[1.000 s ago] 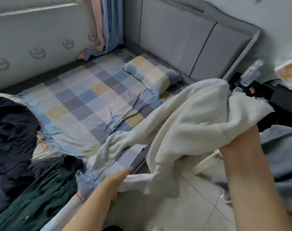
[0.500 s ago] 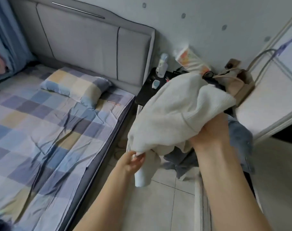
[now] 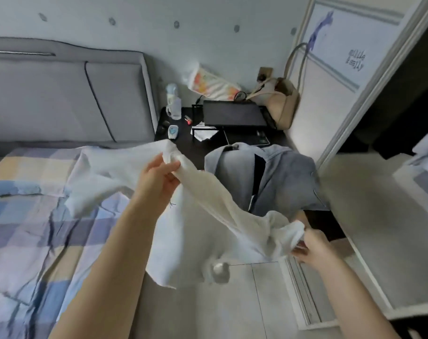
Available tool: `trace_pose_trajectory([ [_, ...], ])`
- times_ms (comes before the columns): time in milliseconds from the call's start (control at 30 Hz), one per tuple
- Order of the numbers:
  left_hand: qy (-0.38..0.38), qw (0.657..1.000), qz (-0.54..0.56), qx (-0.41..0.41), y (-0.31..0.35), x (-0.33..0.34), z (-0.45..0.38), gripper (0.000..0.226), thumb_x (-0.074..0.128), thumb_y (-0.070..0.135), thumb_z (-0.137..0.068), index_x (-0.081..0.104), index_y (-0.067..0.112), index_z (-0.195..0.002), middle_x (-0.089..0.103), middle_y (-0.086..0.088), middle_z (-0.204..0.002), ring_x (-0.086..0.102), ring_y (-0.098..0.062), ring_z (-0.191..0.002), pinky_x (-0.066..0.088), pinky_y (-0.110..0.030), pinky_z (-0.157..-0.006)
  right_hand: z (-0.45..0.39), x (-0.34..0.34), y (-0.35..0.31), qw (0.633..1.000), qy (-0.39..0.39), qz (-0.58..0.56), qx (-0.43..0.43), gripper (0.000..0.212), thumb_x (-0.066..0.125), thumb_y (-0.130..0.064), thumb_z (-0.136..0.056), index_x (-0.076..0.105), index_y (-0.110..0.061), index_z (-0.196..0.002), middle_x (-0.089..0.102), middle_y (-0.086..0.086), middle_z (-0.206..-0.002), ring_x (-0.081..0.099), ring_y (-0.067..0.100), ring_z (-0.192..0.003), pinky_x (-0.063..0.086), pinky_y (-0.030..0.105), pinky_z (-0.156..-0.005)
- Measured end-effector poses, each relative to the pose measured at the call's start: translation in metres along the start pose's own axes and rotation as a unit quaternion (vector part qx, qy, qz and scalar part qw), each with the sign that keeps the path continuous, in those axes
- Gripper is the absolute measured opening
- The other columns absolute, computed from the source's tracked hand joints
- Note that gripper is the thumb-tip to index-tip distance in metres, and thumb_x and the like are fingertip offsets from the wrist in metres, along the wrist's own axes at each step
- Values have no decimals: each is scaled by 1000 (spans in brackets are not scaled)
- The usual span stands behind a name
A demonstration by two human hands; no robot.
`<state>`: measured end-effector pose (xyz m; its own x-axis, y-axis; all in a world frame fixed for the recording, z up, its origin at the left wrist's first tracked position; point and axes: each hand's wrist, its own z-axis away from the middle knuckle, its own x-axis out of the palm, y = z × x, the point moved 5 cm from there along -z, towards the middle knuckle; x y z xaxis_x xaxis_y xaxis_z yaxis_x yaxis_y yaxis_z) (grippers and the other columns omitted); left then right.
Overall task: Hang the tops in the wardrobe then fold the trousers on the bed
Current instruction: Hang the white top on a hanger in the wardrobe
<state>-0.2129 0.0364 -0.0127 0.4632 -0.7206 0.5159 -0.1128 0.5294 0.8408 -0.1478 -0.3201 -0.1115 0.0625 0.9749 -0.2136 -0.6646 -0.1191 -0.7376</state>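
A white top (image 3: 208, 223) hangs stretched in the air between both hands, over the floor (image 3: 244, 302) beside the bed's (image 3: 32, 216) right edge. The left hand (image 3: 159, 177) pinches one bunched edge of it up high, thumb and fingers curled into the cloth. The right hand (image 3: 310, 248) grips the other bunched end lower down, near the wardrobe's (image 3: 355, 133) sliding door. Behind the top, a grey-blue garment (image 3: 281, 177) drapes at the front edge of a dark bedside tabletop (image 3: 183, 140) carrying a bottle (image 3: 172, 99) and a beige bag (image 3: 281, 104).
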Motion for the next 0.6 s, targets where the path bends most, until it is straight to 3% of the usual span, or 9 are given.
trace_pose_trajectory([
  [100,-67,994,-80,-1,11,26,11,31,53,-10,-87,65,5,-110,70,-11,-89,69,-28,-84,59,-38,-78,17,4,-19,991,34,118,-45,24,52,-3,-92,56,8,-113,55,36,-121,58,44,-103,45,58,-98],
  [167,-103,983,-153,-3,24,42,18,32,55,-10,-86,68,10,-107,71,-10,-92,68,-27,-85,58,-40,-78,44,30,-46,986,-31,122,-111,27,54,-8,-94,58,10,-114,50,37,-126,53,47,-115,42,53,-102],
  [233,-164,958,-236,14,32,59,30,32,58,-7,-87,70,15,-106,70,-8,-92,67,-22,-84,56,-36,-77,77,61,-77,976,-94,107,-162,38,53,-26,-97,59,6,-115,57,32,-121,57,43,-111,48,48,-97],
  [300,-229,919,-319,37,36,69,46,34,60,-4,-85,71,19,-108,71,0,-90,65,-13,-83,54,-27,-75,100,94,-95,975,-180,50,-118,56,46,-53,-95,62,-3,-116,67,19,-112,64,33,-105,51,43,-92],
  [367,-278,890,-360,36,36,71,61,38,60,-5,-85,71,20,-111,73,2,-95,65,-10,-90,54,-24,-79,118,126,-103,956,-293,3,-25,76,38,-69,-89,61,-5,-122,67,17,-117,61,33,-111,47,47,-97],
  [433,-311,867,-388,35,29,65,74,42,58,-9,-85,72,22,-109,72,5,-93,63,-5,-88,52,-21,-78,132,144,-103,951,-308,-12,15,61,42,-55,-94,57,-2,-121,65,18,-113,61,30,-105,48,43,-90],
  [533,-366,842,-397,-8,14,49,82,42,62,-3,-87,69,22,-120,65,8,-87,58,-4,-79,47,-18,-71,142,157,-103,964,-266,0,-25,21,48,-16,-97,60,2,-100,66,16,-76,62,23,-73,50,33,-65],
  [600,-438,816,-365,-99,9,30,83,41,65,12,-90,65,29,-127,69,3,-96,64,-14,-87,52,-27,-79,143,157,-117,967,-238,-47,-73,26,48,-13,-96,62,-2,-77,66,10,-57,64,18,-57,52,23,-53],
])
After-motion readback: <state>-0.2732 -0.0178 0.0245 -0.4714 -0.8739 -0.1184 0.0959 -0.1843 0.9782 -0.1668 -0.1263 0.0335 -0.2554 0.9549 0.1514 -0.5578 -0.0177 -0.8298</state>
